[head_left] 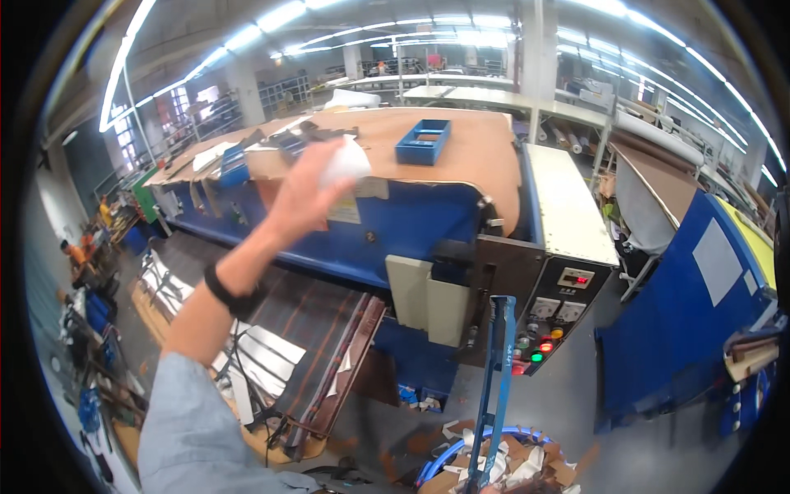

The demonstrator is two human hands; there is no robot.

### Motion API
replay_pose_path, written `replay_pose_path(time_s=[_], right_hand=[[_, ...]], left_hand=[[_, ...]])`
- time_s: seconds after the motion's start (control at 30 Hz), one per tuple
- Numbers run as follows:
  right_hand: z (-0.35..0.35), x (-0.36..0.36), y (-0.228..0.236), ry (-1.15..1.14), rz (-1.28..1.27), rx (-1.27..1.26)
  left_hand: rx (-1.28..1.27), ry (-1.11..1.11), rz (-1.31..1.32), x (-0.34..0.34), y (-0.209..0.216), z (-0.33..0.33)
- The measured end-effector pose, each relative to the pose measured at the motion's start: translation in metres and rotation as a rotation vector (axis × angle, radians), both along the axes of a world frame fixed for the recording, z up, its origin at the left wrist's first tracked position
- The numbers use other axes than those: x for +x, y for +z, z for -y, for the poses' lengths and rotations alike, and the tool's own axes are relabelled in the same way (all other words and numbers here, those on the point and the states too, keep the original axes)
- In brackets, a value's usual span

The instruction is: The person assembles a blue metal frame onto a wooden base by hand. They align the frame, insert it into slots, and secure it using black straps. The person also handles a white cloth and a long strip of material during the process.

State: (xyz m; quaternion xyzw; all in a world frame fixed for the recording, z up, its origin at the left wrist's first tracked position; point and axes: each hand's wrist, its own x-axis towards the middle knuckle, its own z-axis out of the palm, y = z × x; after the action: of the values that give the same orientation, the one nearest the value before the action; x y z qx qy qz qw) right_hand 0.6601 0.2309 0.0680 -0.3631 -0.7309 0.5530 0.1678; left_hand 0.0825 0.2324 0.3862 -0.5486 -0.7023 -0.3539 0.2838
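My left hand [303, 200], with a dark band at the wrist, is raised in front of the big blue machine's tan top. Its thumb and fingers curve around a smooth white piece [347, 162]; blur hides what kind it is. A long, narrow blue cutting die [496, 387] stands up from the lower edge, right of the middle. Only a sliver of my right hand [489, 489] shows, at that die's lower end. On the tan top [481, 140] rest a blue rectangular frame [424, 142], another blue frame [234, 166] and dark and white scraps.
A dark conveyor bed [304, 337] with white strips [267, 358] juts out below the machine. The control panel [547, 317] has lit buttons. A blue-rimmed bin [436, 465] of scraps stands at the bottom. To the right is a blue panel [679, 317]. People [78, 251] are far left.
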Motion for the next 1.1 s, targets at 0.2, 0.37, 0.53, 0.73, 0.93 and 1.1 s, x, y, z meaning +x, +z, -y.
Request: replay_pose_path(time_s=[0.2,0.37,0.53,0.73,0.93,1.1], right_hand=[[0.031,-0.024,-0.016,0.222,0.058,0.143],[0.069,-0.039,-0.043,0.414,0.145,0.311],[0.142,-0.077,-0.028,0.466,0.198,0.37],[0.241,-0.114,0.002,0.424,0.142,0.338],[0.307,-0.14,0.025,0.413,-0.049,0.287],[0.336,-0.14,0.038,0.398,-0.101,0.182]], left_hand=[[-0.003,-0.204,0.158,0.14,-0.076,0.107],[0.183,-0.162,0.418,0.142,-0.119,0.172],[0.358,-0.093,0.455,0.125,-0.134,0.266],[0.394,0.084,0.335,0.124,-0.151,0.376],[0.453,0.218,0.244,0.106,-0.141,0.453],[0.404,0.109,0.138,0.122,-0.15,0.492]])
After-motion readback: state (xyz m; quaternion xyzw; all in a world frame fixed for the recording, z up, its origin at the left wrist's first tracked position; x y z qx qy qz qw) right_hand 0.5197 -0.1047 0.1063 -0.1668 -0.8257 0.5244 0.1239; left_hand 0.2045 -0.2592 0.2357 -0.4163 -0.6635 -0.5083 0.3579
